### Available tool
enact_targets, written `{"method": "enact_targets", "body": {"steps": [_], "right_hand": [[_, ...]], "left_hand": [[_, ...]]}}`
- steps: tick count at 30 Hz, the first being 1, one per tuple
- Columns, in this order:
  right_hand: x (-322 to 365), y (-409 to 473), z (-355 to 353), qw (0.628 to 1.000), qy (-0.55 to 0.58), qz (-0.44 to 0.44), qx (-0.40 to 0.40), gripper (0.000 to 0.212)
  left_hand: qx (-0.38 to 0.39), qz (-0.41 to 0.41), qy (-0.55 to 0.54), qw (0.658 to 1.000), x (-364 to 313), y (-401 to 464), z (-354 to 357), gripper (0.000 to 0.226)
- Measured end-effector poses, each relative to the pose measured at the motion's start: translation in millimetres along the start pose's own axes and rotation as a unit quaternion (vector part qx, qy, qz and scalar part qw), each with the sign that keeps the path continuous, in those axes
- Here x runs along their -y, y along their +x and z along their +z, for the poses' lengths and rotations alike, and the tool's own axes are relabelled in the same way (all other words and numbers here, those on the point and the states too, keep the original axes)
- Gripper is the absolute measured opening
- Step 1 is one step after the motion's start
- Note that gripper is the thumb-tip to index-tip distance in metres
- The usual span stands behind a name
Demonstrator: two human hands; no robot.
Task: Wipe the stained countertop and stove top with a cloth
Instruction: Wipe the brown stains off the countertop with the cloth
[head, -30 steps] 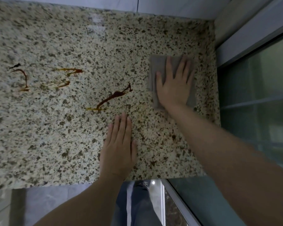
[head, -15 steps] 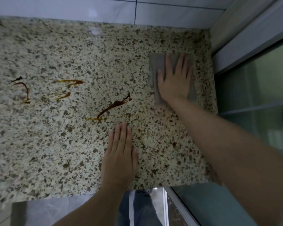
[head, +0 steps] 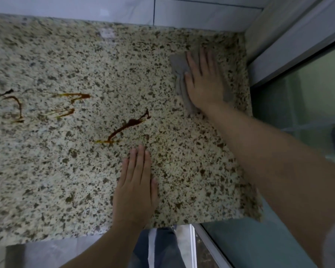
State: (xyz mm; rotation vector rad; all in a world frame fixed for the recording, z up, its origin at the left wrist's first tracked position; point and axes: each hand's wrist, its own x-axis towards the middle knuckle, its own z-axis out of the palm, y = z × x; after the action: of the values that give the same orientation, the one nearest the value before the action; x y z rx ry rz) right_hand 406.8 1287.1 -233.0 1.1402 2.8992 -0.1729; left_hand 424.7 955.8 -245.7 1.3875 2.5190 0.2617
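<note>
Cloth (head: pixel 179 68) under right hand (head: pixel 203 82), near counter's right edge

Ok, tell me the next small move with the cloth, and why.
Probably slide the cloth left toward the nearest stain. The right hand presses it flat near the counter's far right corner, where no stain shows, while three brown stains lie unwiped to its left. The left hand rests flat below that stain.

No text, label, brand, number or sign can be read anywhere in the view; the speckled tabletop (head: pixel 70 180) bears only brown smears, not writing.
</note>
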Motion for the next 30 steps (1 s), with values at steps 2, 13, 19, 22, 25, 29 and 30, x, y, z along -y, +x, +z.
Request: {"method": "enact_targets", "body": {"steps": [2,13,19,22,25,29,30], "right_hand": [[0.2,14.3,1.8,1.000,-0.005,0.003,-0.004,0.065],[9.9,-36.0,5.8,0.986,-0.009,-0.169,0.002,0.059],[39.3,-42.5,3.1,1.000,-0.009,-0.010,-0.006,0.058],[63.7,-139.5,12.3,0.998,0.014,-0.057,-0.010,0.058],[42.2,-131.2,6.0,0.989,0.016,-0.143,0.018,0.057],[-9.2,-37.9,-4.9,0.997,-0.052,-0.055,0.019,0.060],[-12.2,-37.2,-3.9,0.999,-0.044,-0.013,0.015,0.060]], "left_hand": [[-0.010,0.000,0.002,1.000,0.9,2.8,1.0,0.064],[-0.001,0.000,0.008,1.000,0.6,0.0,0.2,0.064],[-0.007,-0.005,0.009,1.000,-0.4,1.7,0.3,0.064],[-0.009,0.001,-0.002,1.000,-0.5,0.7,-0.9,0.063],[-0.008,0.002,0.001,1.000,-2.2,0.0,-1.9,0.063],[-0.009,0.002,0.014,1.000,-1.4,1.7,-0.7,0.064],[-0.010,0.001,0.016,1.000,-1.4,1.6,-0.1,0.064]]}}
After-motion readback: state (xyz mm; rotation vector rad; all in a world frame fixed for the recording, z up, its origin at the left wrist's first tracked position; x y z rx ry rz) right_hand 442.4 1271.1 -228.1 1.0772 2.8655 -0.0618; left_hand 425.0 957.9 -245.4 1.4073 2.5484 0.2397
